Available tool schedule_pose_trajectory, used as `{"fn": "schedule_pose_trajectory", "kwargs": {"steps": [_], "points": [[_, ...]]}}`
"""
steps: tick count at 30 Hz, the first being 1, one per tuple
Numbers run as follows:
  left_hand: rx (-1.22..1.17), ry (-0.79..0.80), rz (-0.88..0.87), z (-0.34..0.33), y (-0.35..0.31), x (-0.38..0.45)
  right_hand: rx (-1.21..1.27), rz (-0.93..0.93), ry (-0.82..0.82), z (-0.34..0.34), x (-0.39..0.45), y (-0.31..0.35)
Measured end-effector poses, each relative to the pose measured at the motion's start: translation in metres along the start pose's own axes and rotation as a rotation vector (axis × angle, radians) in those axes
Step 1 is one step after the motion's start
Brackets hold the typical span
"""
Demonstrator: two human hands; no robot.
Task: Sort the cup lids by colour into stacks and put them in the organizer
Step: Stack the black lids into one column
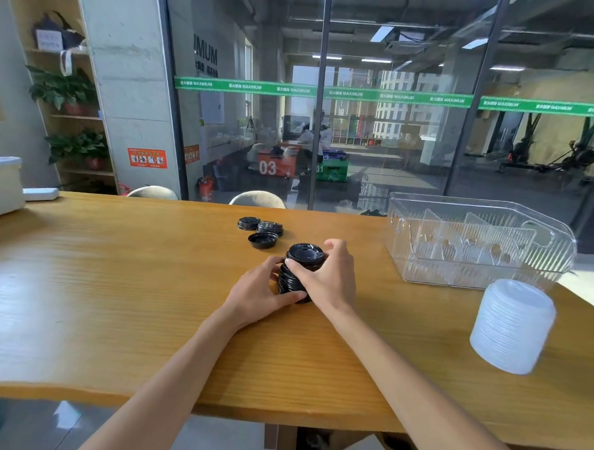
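your black lid stack (pixel 295 275) stands tall and narrow on the table (pixel 116 285), so a sideways nudge or an uneven squeeze could tip it and scatter lids. your left hand (pixel 258 294) curls round its base; your right hand (pixel 327 277) wraps the top. 3 loose black lids (pixel 262 229) lie just beyond. the white lid stack (pixel 512 326) waits beside the clear organizer (pixel 559 256), which holds no lids yet.

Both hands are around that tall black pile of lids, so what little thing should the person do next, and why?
Probably reach with one hand for the loose black lids beyond and add them. The left hand and right hand grip the black stack, the white stack looks finished, and the organizer holds no lids.
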State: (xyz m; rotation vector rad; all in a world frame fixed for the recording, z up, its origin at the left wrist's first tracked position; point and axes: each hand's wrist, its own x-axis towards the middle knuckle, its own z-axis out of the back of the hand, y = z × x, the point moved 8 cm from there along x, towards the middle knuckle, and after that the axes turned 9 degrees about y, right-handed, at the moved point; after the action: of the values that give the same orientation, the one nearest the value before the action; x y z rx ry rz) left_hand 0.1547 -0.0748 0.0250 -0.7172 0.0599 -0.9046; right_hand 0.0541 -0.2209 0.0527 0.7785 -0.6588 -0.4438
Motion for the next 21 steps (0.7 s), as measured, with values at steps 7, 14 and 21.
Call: {"fn": "schedule_pose_trajectory", "kwargs": {"steps": [7,14,21], "points": [[-0.006,-0.013,0.001,0.0,0.001,0.0,-0.105,0.02,0.008,-0.015,0.001,-0.005],[-0.003,-0.014,0.008,0.001,0.002,0.001,-0.094,0.016,0.013,-0.022,0.0,-0.007],[-0.024,-0.006,-0.006,0.0,0.001,0.0,-0.096,0.001,0.003,-0.022,-0.002,-0.01]]}}
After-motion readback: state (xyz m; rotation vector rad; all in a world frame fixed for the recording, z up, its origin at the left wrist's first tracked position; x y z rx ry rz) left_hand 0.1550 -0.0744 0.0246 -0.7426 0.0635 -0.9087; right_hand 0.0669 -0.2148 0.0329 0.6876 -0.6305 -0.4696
